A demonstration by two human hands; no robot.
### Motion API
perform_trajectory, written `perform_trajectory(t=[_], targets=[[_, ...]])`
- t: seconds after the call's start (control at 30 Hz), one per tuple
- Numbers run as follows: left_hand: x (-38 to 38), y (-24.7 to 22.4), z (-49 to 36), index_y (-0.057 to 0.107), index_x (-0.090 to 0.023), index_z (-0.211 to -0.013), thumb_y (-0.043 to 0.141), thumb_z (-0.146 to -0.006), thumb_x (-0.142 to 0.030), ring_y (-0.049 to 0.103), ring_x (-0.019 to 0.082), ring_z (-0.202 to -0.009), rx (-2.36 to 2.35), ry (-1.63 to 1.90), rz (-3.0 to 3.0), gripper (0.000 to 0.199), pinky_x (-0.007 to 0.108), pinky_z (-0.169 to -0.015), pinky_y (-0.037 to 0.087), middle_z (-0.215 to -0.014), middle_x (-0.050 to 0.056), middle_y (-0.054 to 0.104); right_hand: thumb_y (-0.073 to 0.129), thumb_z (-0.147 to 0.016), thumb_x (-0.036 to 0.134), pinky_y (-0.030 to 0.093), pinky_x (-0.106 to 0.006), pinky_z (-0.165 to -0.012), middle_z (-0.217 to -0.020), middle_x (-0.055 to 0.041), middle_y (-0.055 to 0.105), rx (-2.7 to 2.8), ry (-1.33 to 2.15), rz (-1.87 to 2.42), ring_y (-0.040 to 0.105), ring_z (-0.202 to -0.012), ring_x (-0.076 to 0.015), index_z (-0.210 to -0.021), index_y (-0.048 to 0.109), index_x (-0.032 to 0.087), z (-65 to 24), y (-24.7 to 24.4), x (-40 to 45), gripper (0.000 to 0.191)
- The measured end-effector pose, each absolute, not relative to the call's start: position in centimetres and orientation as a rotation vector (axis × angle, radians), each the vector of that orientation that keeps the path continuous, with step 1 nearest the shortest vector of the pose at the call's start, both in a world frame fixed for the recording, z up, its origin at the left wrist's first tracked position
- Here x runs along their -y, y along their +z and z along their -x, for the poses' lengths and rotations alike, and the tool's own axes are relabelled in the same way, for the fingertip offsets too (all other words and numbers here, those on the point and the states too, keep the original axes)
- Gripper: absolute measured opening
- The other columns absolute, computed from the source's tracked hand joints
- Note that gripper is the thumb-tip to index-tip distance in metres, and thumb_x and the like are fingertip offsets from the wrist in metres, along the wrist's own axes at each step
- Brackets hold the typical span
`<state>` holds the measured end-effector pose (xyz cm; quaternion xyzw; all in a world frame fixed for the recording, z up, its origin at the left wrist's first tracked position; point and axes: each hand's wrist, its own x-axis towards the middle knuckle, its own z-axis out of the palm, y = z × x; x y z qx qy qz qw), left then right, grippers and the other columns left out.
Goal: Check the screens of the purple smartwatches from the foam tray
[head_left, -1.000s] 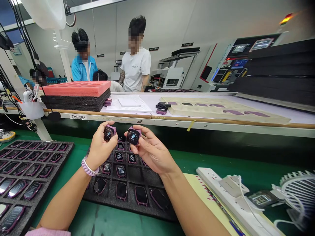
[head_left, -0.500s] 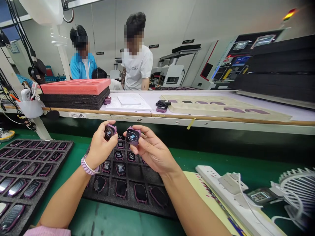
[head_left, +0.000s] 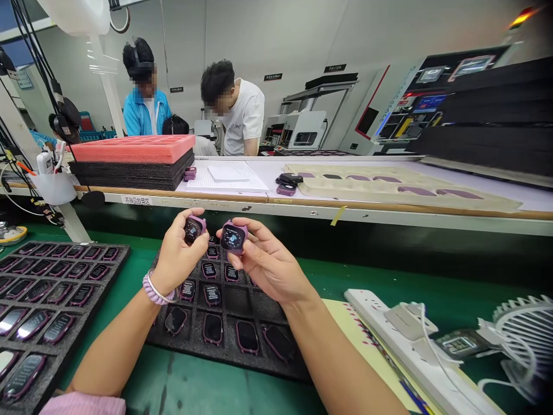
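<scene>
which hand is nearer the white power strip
Right. The right hand is left of the power strip, holding a watch; the left hand is farther left, past the right hand.

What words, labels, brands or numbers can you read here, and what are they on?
"不良品放置区": white label on the shelf edge.

Too small or blurred to read:
Watch in left hand: screen.
Watch in right hand: screen.
Tray watches.
Wall signs.
White T-shirt.
Machine lettering.
Gridded sheets.
</scene>
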<state>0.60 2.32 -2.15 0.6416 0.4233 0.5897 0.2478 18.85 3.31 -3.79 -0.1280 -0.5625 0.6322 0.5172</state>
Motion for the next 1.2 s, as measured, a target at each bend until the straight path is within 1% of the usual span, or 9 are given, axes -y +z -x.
perform_trajectory(t=[0.17, 0.33, 0.5, 0.57, 0.7, 0.77, 0.83, 0.93, 1.2], targets=[[-2.2, -2.0, -0.7, 0.056, -0.016, -0.123, 0.062, -0.079, -0.025, 0.054, 0.011, -0.076, -1.117, 1.596, -1.730, 0.045, 0.023, -0.071, 0.045, -0.093, 0.002, 0.061, 0.084, -0.084, 0.042, 0.049, -0.031, -0.066, -0.107, -0.0039, 0.066, 1.353, 1.538, 0.279, 0.053, -0.064, -0.0137, -0.114, 0.067, 0.030, -18.8, -3.8, -3.2, 0.037], [-2.7, -2.2, -0.8, 0.060, -0.016, -0.114, 0.062, -0.077, -0.019, 0.051, 0.010, -0.071, -1.170, 1.589, -1.668, 0.037, 0.022, -0.068, 0.044, -0.086, 0.000, 0.059, 0.085, -0.084, 0.039, 0.048, -0.025, -0.064, -0.097, -0.0018, 0.065, 1.319, 1.604, 0.290, 0.055, -0.066, -0.0122, -0.115, 0.070, 0.029, -18.5, -4.2, -3.6, 0.035], [-3.7, -2.5, -0.8, 0.051, -0.017, -0.121, 0.068, -0.078, -0.025, 0.043, 0.005, -0.049, -0.957, 1.431, -1.154, 0.047, 0.019, -0.047, 0.034, -0.084, -0.001, 0.058, 0.089, -0.077, 0.036, 0.056, -0.028, -0.072, -0.106, -0.0076, 0.069, 1.129, 1.771, 0.474, 0.062, -0.078, -0.0168, -0.118, 0.069, 0.025, -18.5, -4.6, -4.7, 0.047], [-4.0, -2.5, -0.5, 0.054, -0.015, -0.113, 0.070, -0.077, -0.026, 0.048, 0.006, -0.050, -0.820, 1.375, -0.994, 0.040, 0.020, -0.048, 0.038, -0.086, 0.002, 0.062, 0.092, -0.072, 0.038, 0.058, -0.027, -0.073, -0.106, -0.0088, 0.070, 1.070, 1.803, 0.519, 0.063, -0.078, -0.0171, -0.114, 0.071, 0.024, -18.6, -4.4, -5.1, 0.049], [-4.2, -2.6, 0.0, 0.060, -0.012, -0.094, 0.070, -0.080, -0.028, 0.058, 0.009, -0.059, -0.689, 1.284, -0.867, 0.024, 0.020, -0.055, 0.047, -0.090, 0.007, 0.065, 0.099, -0.057, 0.038, 0.059, -0.023, -0.066, -0.102, -0.0087, 0.070, 0.935, 1.784, 0.617, 0.060, -0.071, -0.0156, -0.102, 0.075, 0.023, -18.7, -3.9, -5.5, 0.054], [-4.2, -2.8, 0.1, 0.058, -0.013, -0.100, 0.068, -0.082, -0.028, 0.061, 0.010, -0.058, -0.700, 1.299, -0.866, 0.026, 0.020, -0.053, 0.047, -0.090, 0.007, 0.065, 0.101, -0.049, 0.035, 0.059, -0.021, -0.060, -0.101, -0.0088, 0.069, 0.882, 1.759, 0.667, 0.059, -0.069, -0.0157, -0.100, 0.075, 0.023, -18.7, -3.7, -5.5, 0.058], [-4.3, -2.9, 0.1, 0.053, -0.015, -0.115, 0.066, -0.083, -0.027, 0.062, 0.011, -0.055, -0.725, 1.317, -0.886, 0.037, 0.020, -0.051, 0.047, -0.089, 0.006, 0.065, 0.101, -0.045, 0.034, 0.059, -0.021, -0.058, -0.101, -0.0092, 0.069, 0.861, 1.720, 0.714, 0.059, -0.068, -0.0166, -0.099, 0.075, 0.024, -18.7, -3.6, -5.6, 0.062], [-4.5, -3.0, 0.1, 0.045, -0.015, -0.129, 0.063, -0.085, -0.026, 0.064, 0.013, -0.053, -0.745, 1.311, -0.944, 0.049, 0.020, -0.049, 0.047, -0.087, 0.006, 0.065, 0.101, -0.043, 0.035, 0.062, -0.023, -0.063, -0.106, -0.0120, 0.069, 0.879, 1.671, 0.760, 0.060, -0.071, -0.0182, -0.098, 0.075, 0.023, -18.7, -3.6, -5.6, 0.062], [-4.5, -3.3, 0.1, 0.050, -0.014, -0.121, 0.067, -0.076, -0.026, 0.069, 0.016, -0.060, -0.685, 1.375, -1.073, 0.049, 0.025, -0.060, 0.057, -0.081, 0.002, 0.060, 0.099, -0.053, 0.047, 0.061, -0.022, -0.064, -0.103, -0.0114, 0.070, 1.003, 1.619, 0.716, 0.060, -0.074, -0.0181, -0.097, 0.077, 0.023, -18.6, -3.9, -5.4, 0.055]])
